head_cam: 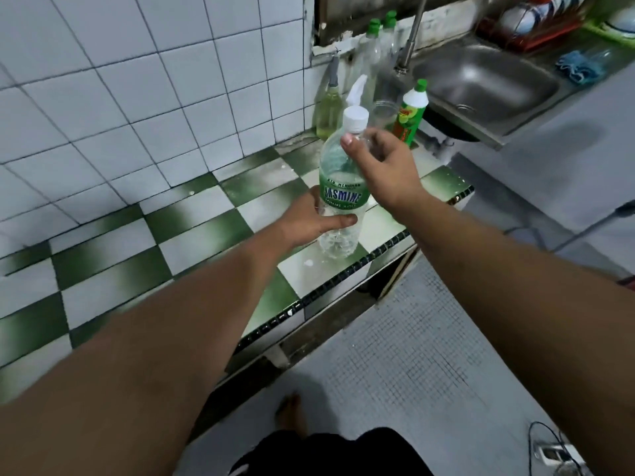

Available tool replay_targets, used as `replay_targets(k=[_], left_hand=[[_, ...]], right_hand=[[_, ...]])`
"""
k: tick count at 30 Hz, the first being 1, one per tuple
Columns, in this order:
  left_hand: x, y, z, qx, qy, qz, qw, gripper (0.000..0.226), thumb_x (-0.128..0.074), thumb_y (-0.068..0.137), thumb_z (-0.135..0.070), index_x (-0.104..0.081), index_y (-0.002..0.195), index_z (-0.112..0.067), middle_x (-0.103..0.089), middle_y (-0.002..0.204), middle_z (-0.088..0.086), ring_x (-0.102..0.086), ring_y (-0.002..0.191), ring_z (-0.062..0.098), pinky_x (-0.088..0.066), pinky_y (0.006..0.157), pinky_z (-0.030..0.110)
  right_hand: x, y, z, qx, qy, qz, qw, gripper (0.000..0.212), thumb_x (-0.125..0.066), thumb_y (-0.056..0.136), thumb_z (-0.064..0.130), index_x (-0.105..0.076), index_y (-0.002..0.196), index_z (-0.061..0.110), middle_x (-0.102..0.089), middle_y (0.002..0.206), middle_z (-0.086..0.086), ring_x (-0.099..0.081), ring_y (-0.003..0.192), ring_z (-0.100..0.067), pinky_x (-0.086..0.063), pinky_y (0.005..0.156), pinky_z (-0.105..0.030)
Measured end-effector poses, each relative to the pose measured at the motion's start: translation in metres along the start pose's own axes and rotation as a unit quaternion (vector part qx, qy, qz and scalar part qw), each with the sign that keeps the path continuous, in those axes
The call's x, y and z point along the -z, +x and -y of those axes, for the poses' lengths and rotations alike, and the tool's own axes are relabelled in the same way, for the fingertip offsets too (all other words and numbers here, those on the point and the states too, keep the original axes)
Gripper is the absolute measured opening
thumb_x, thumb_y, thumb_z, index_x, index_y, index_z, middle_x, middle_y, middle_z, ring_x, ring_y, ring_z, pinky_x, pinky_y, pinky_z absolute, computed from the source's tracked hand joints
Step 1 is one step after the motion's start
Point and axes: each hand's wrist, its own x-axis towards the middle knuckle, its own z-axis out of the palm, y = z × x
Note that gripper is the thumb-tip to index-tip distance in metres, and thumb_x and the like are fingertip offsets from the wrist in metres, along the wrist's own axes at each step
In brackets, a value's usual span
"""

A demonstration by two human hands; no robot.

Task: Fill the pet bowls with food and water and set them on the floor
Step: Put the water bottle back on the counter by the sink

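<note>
Left hand (311, 219) wrapped in a closed grip, right hand (385, 158) raised, fingers curled, both arms outstretched

head view, looking down, close over counter (192, 231)

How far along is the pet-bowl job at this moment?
Nothing looks done: no pet bowls are in view. In hand: the left hand grips the water bottle on the counter, the right hand holds its neck, the cap still on. Filling and placing remain.

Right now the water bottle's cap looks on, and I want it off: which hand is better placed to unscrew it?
The right hand: it sits by the neck just under the white cap, while the left hand steadies the water bottle low on the counter.
</note>
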Motion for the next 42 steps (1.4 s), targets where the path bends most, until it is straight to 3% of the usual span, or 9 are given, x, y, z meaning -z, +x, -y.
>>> replay_targets(k=[5,11,16,19,26,31,36,40,42], left_hand=[[-0.018,-0.082,0.009,0.010,0.000,-0.071,0.997,0.064,-0.092,0.069,-0.042,-0.061,0.124,-0.029,-0.073,0.118,-0.011,-0.066,0.114,0.008,-0.050,0.100,0.029],[-0.050,-0.199,0.031,0.021,-0.056,-0.133,0.989,0.065,-0.089,0.078,-0.022,-0.058,0.135,-0.013,-0.073,0.124,0.000,-0.069,0.113,0.012,-0.056,0.091,0.025],[-0.063,-0.283,0.061,0.069,-0.066,-0.169,0.981,0.062,-0.087,0.079,-0.013,-0.058,0.134,-0.007,-0.072,0.125,0.009,-0.068,0.118,0.023,-0.051,0.106,0.045],[-0.064,-0.321,0.076,0.096,-0.029,-0.160,0.982,0.071,-0.090,0.076,-0.031,-0.057,0.137,-0.015,-0.071,0.128,0.005,-0.065,0.121,0.024,-0.048,0.109,0.049],[-0.076,-0.384,0.137,0.121,-0.057,-0.195,0.972,0.067,-0.093,0.072,-0.023,-0.061,0.132,-0.024,-0.074,0.118,-0.012,-0.068,0.111,0.003,-0.052,0.097,0.025],[-0.089,-0.403,0.230,0.173,-0.103,-0.178,0.963,0.081,-0.093,0.070,-0.010,-0.053,0.141,-0.013,-0.069,0.131,0.000,-0.065,0.123,0.013,-0.048,0.111,0.042],[-0.101,-0.387,0.365,0.182,-0.116,-0.207,0.954,0.074,-0.096,0.067,-0.013,-0.062,0.132,-0.016,-0.074,0.123,-0.001,-0.069,0.116,0.014,-0.054,0.103,0.043],[-0.100,-0.357,0.472,0.209,-0.088,-0.236,0.945,0.078,-0.098,0.064,-0.023,-0.061,0.133,-0.025,-0.072,0.124,-0.005,-0.068,0.117,0.016,-0.052,0.105,0.049],[-0.095,-0.338,0.520,0.202,-0.077,-0.256,0.942,0.077,-0.097,0.065,-0.023,-0.060,0.133,-0.024,-0.072,0.124,-0.006,-0.068,0.115,0.013,-0.053,0.104,0.049]], right_hand=[[-0.008,-0.064,0.001,0.023,0.011,0.055,0.998,0.041,-0.072,0.089,0.041,-0.068,0.114,0.008,-0.075,0.107,-0.007,-0.073,0.101,-0.021,-0.056,0.095,-0.048],[-0.031,-0.149,0.000,0.017,0.019,0.151,0.988,0.065,-0.074,0.076,0.057,-0.066,0.117,0.007,-0.074,0.111,-0.008,-0.072,0.103,-0.021,-0.057,0.094,-0.046],[-0.060,-0.214,-0.012,0.005,0.026,0.217,0.976,0.058,-0.074,0.078,0.054,-0.067,0.112,0.009,-0.075,0.106,-0.007,-0.072,0.101,-0.020,-0.057,0.094,-0.047],[-0.076,-0.243,-0.023,-0.004,0.021,0.247,0.969,0.055,-0.073,0.078,0.054,-0.066,0.110,0.010,-0.074,0.106,-0.006,-0.072,0.100,-0.020,-0.058,0.093,-0.046],[-0.105,-0.299,-0.073,-0.008,0.001,0.314,0.949,0.038,-0.072,0.089,0.039,-0.064,0.116,0.013,-0.073,0.111,0.000,-0.068,0.107,-0.014,-0.057,0.094,-0.036],[-0.132,-0.341,-0.149,-0.012,-0.044,0.351,0.935,0.052,-0.074,0.086,0.042,-0.063,0.132,0.020,-0.070,0.121,0.006,-0.065,0.110,-0.001,-0.056,0.093,-0.024],[-0.185,-0.356,-0.275,-0.018,-0.070,0.346,0.935,0.052,-0.069,0.090,0.044,-0.058,0.136,0.024,-0.064,0.130,0.002,-0.060,0.121,-0.008,-0.050,0.105,-0.035],[-0.238,-0.354,-0.386,-0.004,-0.143,0.303,0.942,0.057,-0.060,0.090,0.055,-0.054,0.139,0.024,-0.053,0.123,0.000,-0.051,0.111,0.000,-0.035,0.098,-0.001],[-0.266,-0.342,-0.433,-0.007,-0.150,0.290,0.945,0.056,-0.059,0.091,0.056,-0.055,0.138,0.024,-0.051,0.121,0.000,-0.051,0.110,-0.003,-0.037,0.098,-0.005]])
